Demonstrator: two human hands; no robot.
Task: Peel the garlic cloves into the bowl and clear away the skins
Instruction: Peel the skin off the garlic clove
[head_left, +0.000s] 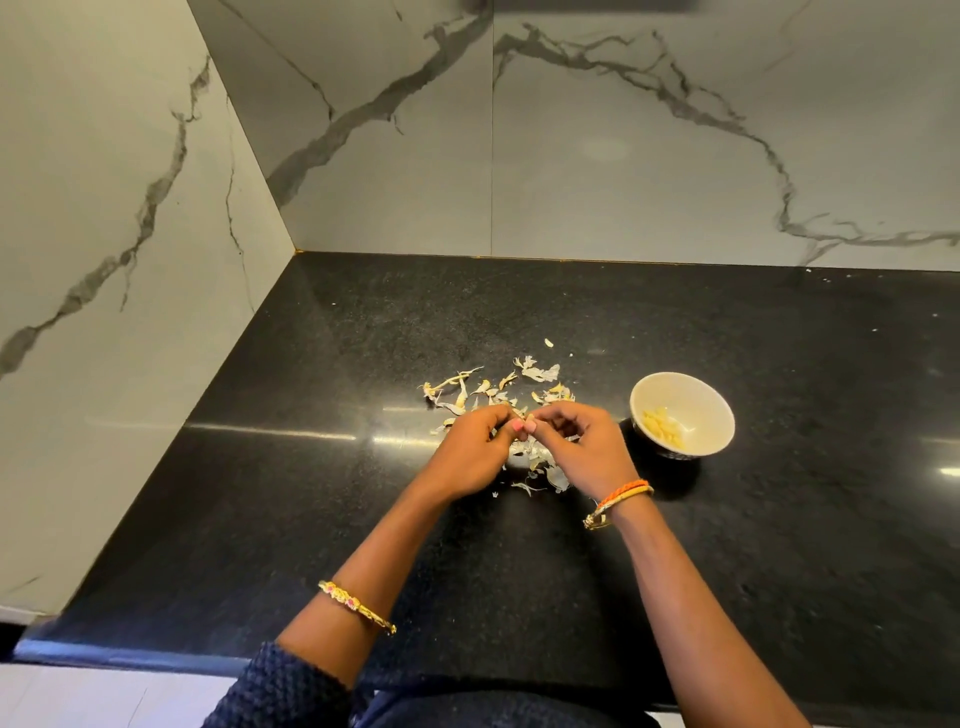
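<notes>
My left hand (475, 449) and my right hand (582, 447) meet fingertip to fingertip over the black counter, pinching a small garlic clove (521, 415) that is mostly hidden between them. Dry garlic skins (493, 387) lie scattered on the counter just beyond and beneath my hands. A small white bowl (714, 415) stands to the right of my right hand, holding several peeled cloves (662, 427).
The black stone counter (779, 545) ends at marble walls at the back (623, 156) and left (104, 260). Its front edge (130, 657) runs close to my body. A few tiny skin flecks lie near the back right.
</notes>
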